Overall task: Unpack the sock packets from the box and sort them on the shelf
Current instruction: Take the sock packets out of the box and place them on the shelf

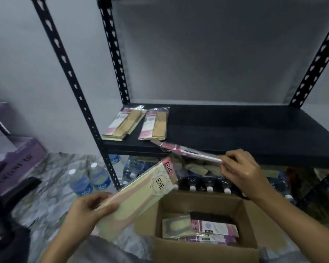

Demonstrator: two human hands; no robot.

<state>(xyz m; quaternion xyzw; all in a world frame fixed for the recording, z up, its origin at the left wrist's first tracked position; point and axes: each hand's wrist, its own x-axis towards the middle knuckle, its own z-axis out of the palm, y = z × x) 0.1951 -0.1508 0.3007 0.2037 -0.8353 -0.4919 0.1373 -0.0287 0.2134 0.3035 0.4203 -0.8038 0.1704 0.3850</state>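
Cream-and-pink packet [141,194]: clasped at its lower end in the grip of the left hand [87,211], tilted above the left side of the box [203,251].
Pink packet [190,151]: pinched edge-on in the grip of the right hand [241,173], far tip over the shelf [245,130] front edge.
Shelf: 2 beige packets [122,123] side by side at its left.
Box: open, more packets [207,229] inside.

Two packets [135,124] on shelf [254,133] behind box [203,251]

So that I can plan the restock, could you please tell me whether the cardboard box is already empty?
No, several sock packets lie at the bottom of the box.
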